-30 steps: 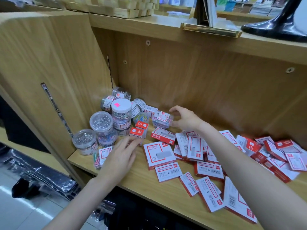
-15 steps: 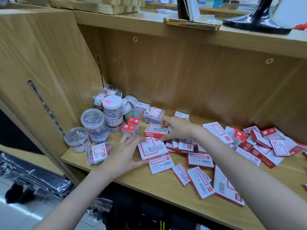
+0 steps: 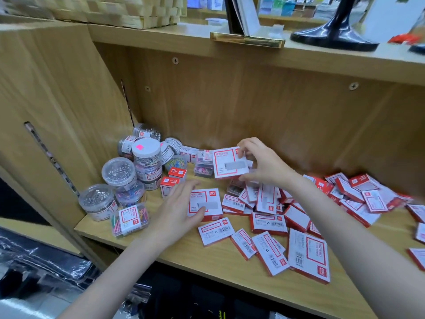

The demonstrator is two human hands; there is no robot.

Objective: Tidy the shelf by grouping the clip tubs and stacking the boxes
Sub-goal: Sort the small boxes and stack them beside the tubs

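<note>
My right hand (image 3: 264,164) fingers (image 3: 247,143) pinch one raised box (image 3: 230,162) above the shelf (image 3: 230,261). My left hand (image 3: 177,212) lies with fingers spread, flat on a second box (image 3: 205,204) near the front edge. Status: clip tubs (image 3: 128,178) are largely grouped in the left corner. Remaining, in my judgement: stacking; loose boxes (image 3: 322,215) are scattered toward the right edge, no stack built.

Your right hand (image 3: 264,164) is raised, its fingers and thumb curled in a pinch; your left hand (image 3: 177,210) lies flat, fingers straight.
</note>
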